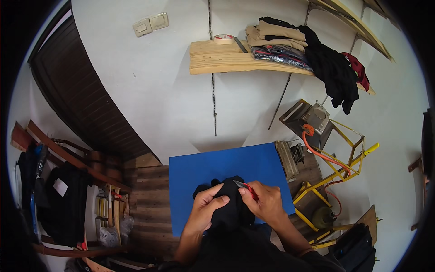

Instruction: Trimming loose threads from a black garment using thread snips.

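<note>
A bunched piece of black fabric (228, 210) lies over the near part of a blue tabletop (204, 166) and towards my body. My left hand (209, 207) grips the cloth from its left side, thumb on top. In my right hand (263, 200) is a small cutting tool with a red handle (252, 191), probably thread snips. Its grey pointed blade (239, 183) lies at the upper edge of the cloth, pointing up and left. Whether the blade tip touches the fabric I cannot tell.
Folded garments (278, 34) and a tape roll (224, 39) rest on a wooden wall shelf (217, 63). Right of the table stands a yellow metal frame (319, 187) with an orange hose (319, 154). Black clothes (64, 204) and a wooden rack (78, 165) are at left.
</note>
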A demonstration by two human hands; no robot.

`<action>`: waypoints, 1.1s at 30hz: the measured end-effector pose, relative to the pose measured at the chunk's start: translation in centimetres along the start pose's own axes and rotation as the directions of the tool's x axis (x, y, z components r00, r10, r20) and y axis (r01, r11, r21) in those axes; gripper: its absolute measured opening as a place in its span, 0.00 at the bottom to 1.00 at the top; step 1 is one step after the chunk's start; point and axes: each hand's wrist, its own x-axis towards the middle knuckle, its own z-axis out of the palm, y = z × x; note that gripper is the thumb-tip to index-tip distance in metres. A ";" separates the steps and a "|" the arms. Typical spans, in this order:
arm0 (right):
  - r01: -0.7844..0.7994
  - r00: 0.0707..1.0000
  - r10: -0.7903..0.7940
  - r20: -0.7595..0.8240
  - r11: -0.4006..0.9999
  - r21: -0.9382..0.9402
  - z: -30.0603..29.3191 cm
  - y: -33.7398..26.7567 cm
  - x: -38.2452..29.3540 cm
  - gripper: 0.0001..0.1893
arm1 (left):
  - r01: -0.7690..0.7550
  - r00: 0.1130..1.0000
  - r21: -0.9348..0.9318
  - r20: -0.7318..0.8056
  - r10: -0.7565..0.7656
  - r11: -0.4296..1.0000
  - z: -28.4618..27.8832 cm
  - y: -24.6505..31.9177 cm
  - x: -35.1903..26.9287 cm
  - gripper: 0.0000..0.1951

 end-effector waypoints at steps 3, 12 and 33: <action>0.051 0.999 -0.051 0.000 0.999 0.013 -0.2 -0.5 0.1 0.10 | 0.013 0.998 -0.043 0.060 -0.010 0.999 -0.8 -0.1 -0.2 0.23; 0.038 0.993 -0.041 0.114 0.999 0.029 -0.4 -0.8 -0.3 0.15 | 0.020 0.975 -0.132 0.220 0.009 0.991 -1.7 -0.5 0.1 0.31; 0.072 0.991 -0.078 0.106 0.996 0.060 -0.6 -1.7 -0.3 0.14 | -0.080 0.975 -0.076 0.203 0.094 0.994 -1.3 -0.9 0.3 0.31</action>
